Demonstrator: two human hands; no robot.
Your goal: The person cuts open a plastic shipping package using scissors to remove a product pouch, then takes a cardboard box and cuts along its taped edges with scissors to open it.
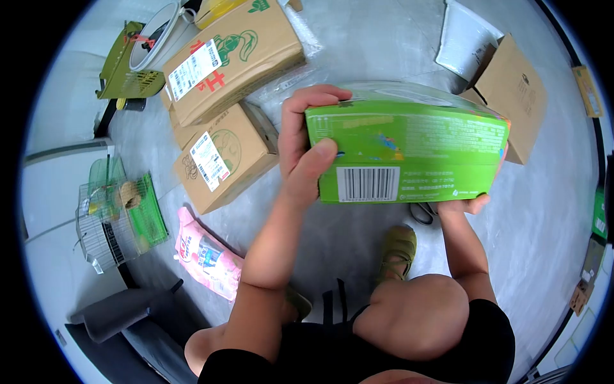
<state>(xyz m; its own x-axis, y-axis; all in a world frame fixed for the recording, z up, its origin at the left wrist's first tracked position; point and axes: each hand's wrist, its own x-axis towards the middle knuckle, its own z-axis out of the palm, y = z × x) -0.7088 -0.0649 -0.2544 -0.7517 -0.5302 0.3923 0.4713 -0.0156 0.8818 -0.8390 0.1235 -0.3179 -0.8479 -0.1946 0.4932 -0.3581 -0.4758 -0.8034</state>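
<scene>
One green box (pixel 422 153) is held up between left hand (pixel 302 144) and right hand (pixel 462 205), probably being checked; steady support's likely needed next.

The left hand (pixel 302 150) clasps the left end of the green box (pixel 435 144), its thumb (pixel 323 151) pressed to the printed side and its fingers (pixel 320 95) bent over the upper left corner. The left forearm (pixel 276 233) slants down from the box to a bent elbow. The right hand (pixel 457 205) supports the box's lower right corner, partly hidden behind it; the right forearm (pixel 462 246) angles down and outward below the box.
</scene>
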